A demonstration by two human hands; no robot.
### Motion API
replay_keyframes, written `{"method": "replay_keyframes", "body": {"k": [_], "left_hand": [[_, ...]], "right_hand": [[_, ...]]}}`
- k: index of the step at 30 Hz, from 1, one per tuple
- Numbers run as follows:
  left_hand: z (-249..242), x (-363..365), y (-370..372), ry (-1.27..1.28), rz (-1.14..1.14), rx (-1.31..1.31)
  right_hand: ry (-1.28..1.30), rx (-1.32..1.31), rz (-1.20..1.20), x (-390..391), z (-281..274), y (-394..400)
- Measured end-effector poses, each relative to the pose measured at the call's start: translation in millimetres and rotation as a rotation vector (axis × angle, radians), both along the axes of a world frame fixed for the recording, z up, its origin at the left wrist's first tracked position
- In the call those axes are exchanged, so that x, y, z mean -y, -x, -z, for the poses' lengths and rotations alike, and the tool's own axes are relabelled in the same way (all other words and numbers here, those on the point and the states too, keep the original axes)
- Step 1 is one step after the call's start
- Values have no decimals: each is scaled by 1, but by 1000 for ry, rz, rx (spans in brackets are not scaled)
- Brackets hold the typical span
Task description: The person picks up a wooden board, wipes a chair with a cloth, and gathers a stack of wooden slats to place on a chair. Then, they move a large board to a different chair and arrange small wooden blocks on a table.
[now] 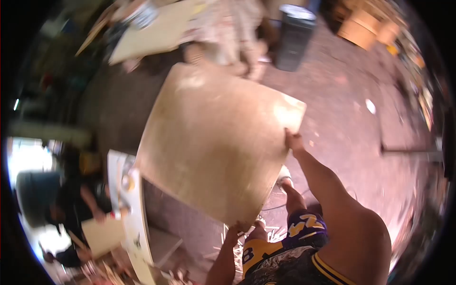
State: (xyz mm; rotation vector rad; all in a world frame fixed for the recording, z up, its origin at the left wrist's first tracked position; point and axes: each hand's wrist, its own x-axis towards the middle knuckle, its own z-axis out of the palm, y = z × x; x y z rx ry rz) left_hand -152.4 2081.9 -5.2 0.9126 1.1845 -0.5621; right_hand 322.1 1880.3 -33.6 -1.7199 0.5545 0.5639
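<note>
A large, flat tan board fills the middle of the view, tilted, with a bright reflection near its right corner. My right hand grips its right edge, the thumb on the upper face and the other fingers partly hidden. At the board's lower corner, my left hand is closed on the edge, somewhat blurred. The board is held above the floor, in front of my legs. Its far edge lies close to the blurred legs of another person.
Another board lies at the upper left. A dark bin stands beyond my board, with cardboard boxes at the upper right. At the lower left, people work beside a long white table. Scraps lie near my feet.
</note>
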Motion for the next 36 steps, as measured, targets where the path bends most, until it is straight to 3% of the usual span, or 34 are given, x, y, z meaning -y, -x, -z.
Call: {"method": "replay_keyframes", "body": {"k": [1, 2, 3, 4, 5, 6, 8, 10, 12, 13, 15, 16, 18, 19, 22, 24, 26, 27, 28, 30, 31, 34, 35, 36], "left_hand": [[10, 4, 16, 55, 91, -15], [-35, 9, -7, 169, 193, -57], [-28, -1, 6, 237, 307, -44], [-16, -19, 15, 296, 405, -16], [-7, -33, 16, 315, 321, -30], [-1, -51, 25, 323, 219, -57], [18, -91, 45, -967, 1067, 706], [7, -106, 17, -249, -470, 216], [25, -112, 11, -686, -116, -36], [38, -113, 25, -706, -161, -59], [52, -122, 48, -845, 228, 105], [40, -115, 52, -867, 210, 84], [6, -69, 43, -727, 321, -121], [-6, -45, 38, -532, -40, -62], [-10, -13, 42, -455, -128, -40], [5, -27, 49, -408, -202, -91], [16, -67, 26, -441, -244, 36], [20, -93, 11, -461, -268, 80], [26, -118, -10, -570, -359, 347], [0, -137, -75, -723, -392, 226], [-2, -139, -85, -787, -370, 186], [-2, -137, -74, -820, -335, 66], [-14, -108, -81, -856, -523, 154], [-14, -106, -88, -852, -541, 185]], "right_hand": [[241, -12, -28, 14, -18, 11], [360, 81, 28, 30, -5, 25], [230, 101, 105, 43, -26, 42], [369, 99, 124, 52, -5, 51], [425, 74, 138, 53, -41, 68], [264, 107, 127, 65, -47, 86], [292, 139, 196, 70, -21, 120], [305, -4, 229, 84, -14, 154], [83, 129, 355, 85, -25, 191], [144, 28, 323, 94, -37, 199], [238, -111, 320, 100, -71, 207], [265, -147, 355, 105, -82, 212], [116, -85, 384, 164, 14, 238], [42, -123, 374, 183, 11, 244], [-262, -411, 513, 226, -32, 226], [380, -350, 285, 269, -28, 176], [803, 662, 9, 272, -34, 112], [725, 859, -194, 238, -59, 67], [598, 675, -388, 197, -75, 29], [386, 362, -706, 129, -47, -37], [547, 357, -691, 97, -39, -52], [482, 300, -932, 90, -41, -76], [587, 300, -1063, 102, -27, -79], [579, 468, -863, 121, -30, -62]]}}
